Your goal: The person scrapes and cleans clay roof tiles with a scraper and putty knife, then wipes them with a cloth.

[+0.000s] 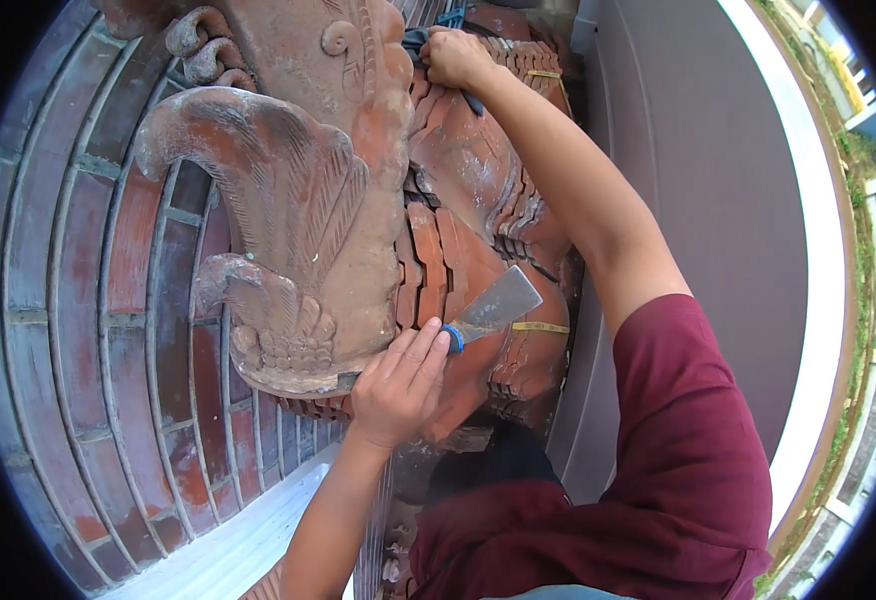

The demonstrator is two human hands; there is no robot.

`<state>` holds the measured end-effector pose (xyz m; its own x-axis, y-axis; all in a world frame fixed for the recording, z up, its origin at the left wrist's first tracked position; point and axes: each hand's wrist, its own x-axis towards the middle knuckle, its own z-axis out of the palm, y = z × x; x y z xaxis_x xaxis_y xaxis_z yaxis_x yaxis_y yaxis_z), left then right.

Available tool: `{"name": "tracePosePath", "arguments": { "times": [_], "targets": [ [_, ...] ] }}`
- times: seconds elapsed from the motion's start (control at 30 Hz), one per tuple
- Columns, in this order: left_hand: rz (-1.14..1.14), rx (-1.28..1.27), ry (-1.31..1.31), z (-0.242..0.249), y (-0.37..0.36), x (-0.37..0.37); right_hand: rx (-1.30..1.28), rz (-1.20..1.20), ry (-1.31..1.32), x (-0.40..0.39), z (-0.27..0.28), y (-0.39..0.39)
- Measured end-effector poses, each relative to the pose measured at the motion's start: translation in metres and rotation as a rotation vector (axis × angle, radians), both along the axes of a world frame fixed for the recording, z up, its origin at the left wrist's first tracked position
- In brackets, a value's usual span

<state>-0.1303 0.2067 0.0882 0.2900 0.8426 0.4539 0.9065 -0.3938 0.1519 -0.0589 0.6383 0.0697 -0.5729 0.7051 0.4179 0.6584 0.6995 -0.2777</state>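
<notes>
My left hand (398, 388) is closed around the handle of a putty knife (498, 303), whose blade points up and to the right above the orange clay tiles (443, 262). A blue band shows where the handle meets the blade. Far forward, my right hand (458, 58) is closed over something dark; a dark piece (415, 40) shows left of the fingers and another dark end (473, 103) below the hand. I cannot make out what it is. Beside my left hand stands a carved terracotta ornament (298, 190) with feather-like and curled reliefs.
A brick-patterned wall (88, 300) rises on the left, with a white ledge (258, 535) below it. Along the right runs a smooth grey-brown panel (718, 150) with a white edge (808, 200). Stacked tiles (528, 215) fill the narrow space between, with yellow strips (541, 327) on some.
</notes>
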Motion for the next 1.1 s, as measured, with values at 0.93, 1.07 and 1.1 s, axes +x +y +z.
{"name": "tracePosePath", "arguments": {
  "times": [0.93, 1.07, 1.1],
  "targets": [
    [0.001, -0.028, -0.002, 0.0, 0.001, 0.004, -0.231, -0.165, 1.183, 0.016, -0.123, -0.098],
    [0.014, -0.002, 0.045, -0.005, 0.002, 0.002, -0.249, -0.195, 1.211, 0.014, -0.084, -0.095],
    [0.014, -0.007, 0.049, -0.004, 0.002, 0.003, -0.306, -0.258, 1.217, 0.009, -0.08, -0.098]
  ]
}}
